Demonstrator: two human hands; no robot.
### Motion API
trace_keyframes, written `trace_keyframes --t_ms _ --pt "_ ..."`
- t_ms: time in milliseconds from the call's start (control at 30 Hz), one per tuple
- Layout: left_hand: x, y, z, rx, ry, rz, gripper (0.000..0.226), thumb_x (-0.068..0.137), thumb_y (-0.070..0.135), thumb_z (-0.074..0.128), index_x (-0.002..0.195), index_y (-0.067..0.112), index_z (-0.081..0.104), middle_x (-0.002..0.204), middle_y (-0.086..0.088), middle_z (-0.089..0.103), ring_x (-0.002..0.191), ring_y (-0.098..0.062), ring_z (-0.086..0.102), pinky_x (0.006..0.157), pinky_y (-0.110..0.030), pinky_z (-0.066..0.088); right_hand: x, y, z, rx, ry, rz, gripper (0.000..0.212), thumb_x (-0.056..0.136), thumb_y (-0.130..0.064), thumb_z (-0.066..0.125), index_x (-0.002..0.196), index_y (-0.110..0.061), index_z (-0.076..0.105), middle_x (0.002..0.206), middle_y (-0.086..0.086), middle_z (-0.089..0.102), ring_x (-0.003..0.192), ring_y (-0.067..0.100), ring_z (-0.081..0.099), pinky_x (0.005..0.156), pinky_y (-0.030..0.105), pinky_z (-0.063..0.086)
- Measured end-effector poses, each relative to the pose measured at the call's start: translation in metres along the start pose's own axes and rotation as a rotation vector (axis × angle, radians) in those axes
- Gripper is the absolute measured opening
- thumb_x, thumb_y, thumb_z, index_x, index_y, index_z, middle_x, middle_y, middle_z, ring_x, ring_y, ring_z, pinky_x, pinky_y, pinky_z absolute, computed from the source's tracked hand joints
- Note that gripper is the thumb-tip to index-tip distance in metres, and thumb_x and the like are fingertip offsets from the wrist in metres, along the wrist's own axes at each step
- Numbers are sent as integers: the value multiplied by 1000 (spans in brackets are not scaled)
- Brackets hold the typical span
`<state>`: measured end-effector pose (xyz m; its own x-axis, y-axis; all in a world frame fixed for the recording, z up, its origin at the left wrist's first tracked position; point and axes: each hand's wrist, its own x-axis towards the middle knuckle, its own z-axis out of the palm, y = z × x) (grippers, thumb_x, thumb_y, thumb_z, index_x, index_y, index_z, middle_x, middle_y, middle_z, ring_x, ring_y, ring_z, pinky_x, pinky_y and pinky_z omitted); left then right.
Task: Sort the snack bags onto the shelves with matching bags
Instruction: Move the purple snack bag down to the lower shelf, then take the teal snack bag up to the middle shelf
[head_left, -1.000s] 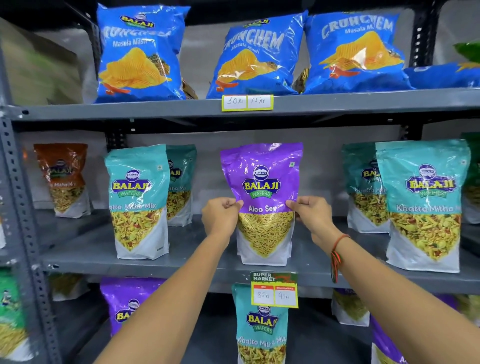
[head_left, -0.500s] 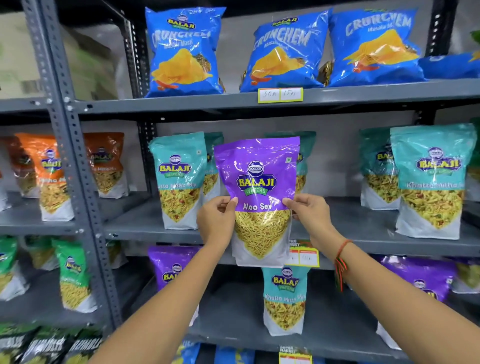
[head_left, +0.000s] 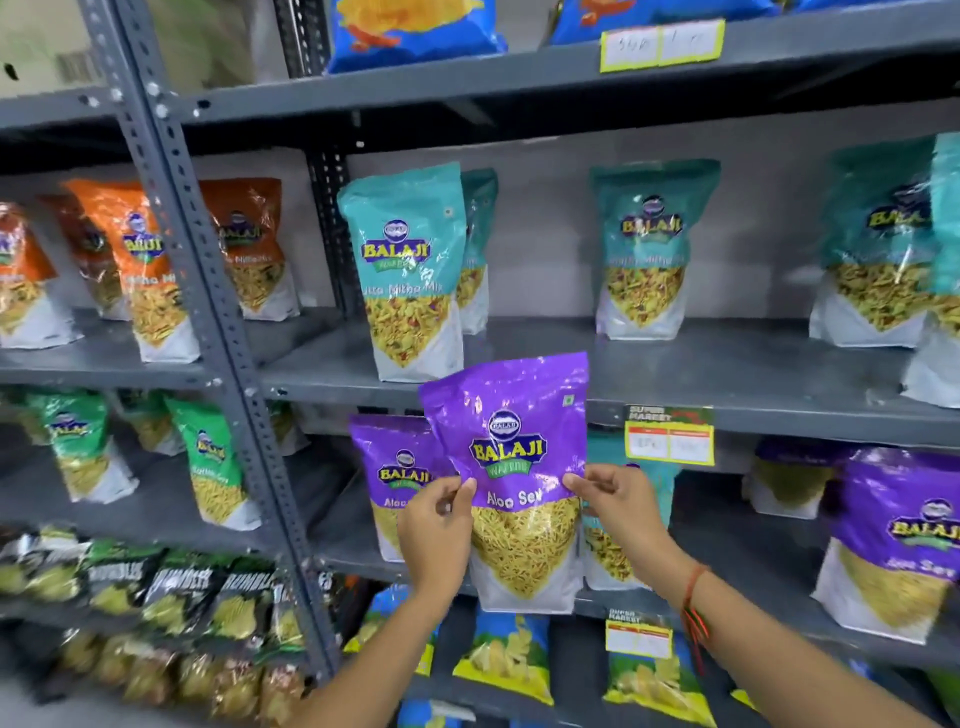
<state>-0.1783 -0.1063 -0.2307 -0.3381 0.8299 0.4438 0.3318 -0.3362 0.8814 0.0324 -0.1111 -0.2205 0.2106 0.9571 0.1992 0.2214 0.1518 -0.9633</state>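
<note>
1. The purple snack bag (head_left: 511, 467) is held between my two hands, in front of the edge of the shelf (head_left: 727, 410) that carries the teal bags.
2. My left hand (head_left: 434, 535) pinches the bag's left edge, thumb on the front and fingers behind; my right hand (head_left: 618, 506) pinches the right edge the same way. Each grip is closed on the bag at about mid-height.
3. Both forearms reach up and forward from below; a red thread band (head_left: 693, 605) circles my right wrist.
4. The bag stands upright with its long axis vertical, top seal leaning slightly left, printed front facing me.
5. Its front reads "BALAJI" with "Aloo Sev" beneath; the small word under the logo is too blurred to read.
6. Just left of my left hand and behind the held bag stands a matching purple bag (head_left: 395, 478) on the lower shelf; another purple bag (head_left: 898, 540) stands well to the right of my right hand.
7. Above my hands a teal bag (head_left: 408, 270) shows "BALAJI" and part of "Mitha Mix".
8. A yellow price tag (head_left: 669, 436) sits up and right of my right hand, headed "SUPER MARKET"; its prices are unreadable.
</note>
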Motion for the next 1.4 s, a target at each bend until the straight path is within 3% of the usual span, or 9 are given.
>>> trace_keyframes --t_ms 133,267,467,633,867,967,1100,1267,1400 --pt "-4 -52 11 52 -60 -27 30 76 45 64 70 16 71 63 -2 69 66 -23 66 67 -40 54 12 48 20 -22 -43 69 49 88 -7 71 43 -23 65 42 -14 61 46 -7 48 56 18 42" --pt "5 -99 30 109 -92 -107 28 75 52 59 60 28 57 58 1 59 58 -19 55 64 -44 49 42 95 40 -58 -28 142 42 86 -15 76 47 -30 70 46 -16 63 48 -6 50 60 27 43" --pt "29 -143 63 163 -94 -278 21 80 32 74 82 12 77 73 -5 74 73 -28 68 70 -42 53 78 150 70 -108 83 186 24 85 -30 75 83 -6 77 80 24 77 77 29 76 72 54 58" --pt "48 -161 82 152 -97 -352 23 83 28 72 96 9 77 81 1 73 77 -21 67 71 -33 50 93 166 92 -6 208 206 8 87 -23 76 87 -15 74 88 30 74 94 40 75 79 60 58" --pt "52 -166 81 156 -120 -326 19 82 29 72 90 13 77 72 7 70 67 -16 64 65 -29 48 89 165 103 135 245 248 23 90 -19 72 72 -33 76 68 -15 77 79 16 66 80 45 57" --pt "44 -164 75 142 -162 -297 18 85 32 70 83 15 75 67 6 68 62 -10 61 61 -28 47 82 163 104 148 236 267 17 91 -18 71 80 -30 74 78 -13 76 81 19 68 83 43 57" --pt "30 -145 72 22 -11 -372 17 82 26 73 95 16 73 85 -3 73 78 -16 68 77 -33 55 66 151 92 208 238 290 22 93 -6 67 114 -9 70 102 6 72 96 22 67 77 16 54" --pt "-1 -103 100 -115 -57 -314 13 80 22 75 91 16 71 77 -2 71 73 -16 68 76 -33 55 26 141 47 164 321 266 18 92 -9 68 110 -12 68 107 11 70 100 24 64 93 40 51" --pt "-22 -76 134 -112 -245 -237 21 81 26 73 98 14 73 87 -2 75 74 -8 66 75 -25 52 3 135 -10 87 473 252 20 92 -17 70 110 -10 72 101 7 73 90 19 66 72 8 50"
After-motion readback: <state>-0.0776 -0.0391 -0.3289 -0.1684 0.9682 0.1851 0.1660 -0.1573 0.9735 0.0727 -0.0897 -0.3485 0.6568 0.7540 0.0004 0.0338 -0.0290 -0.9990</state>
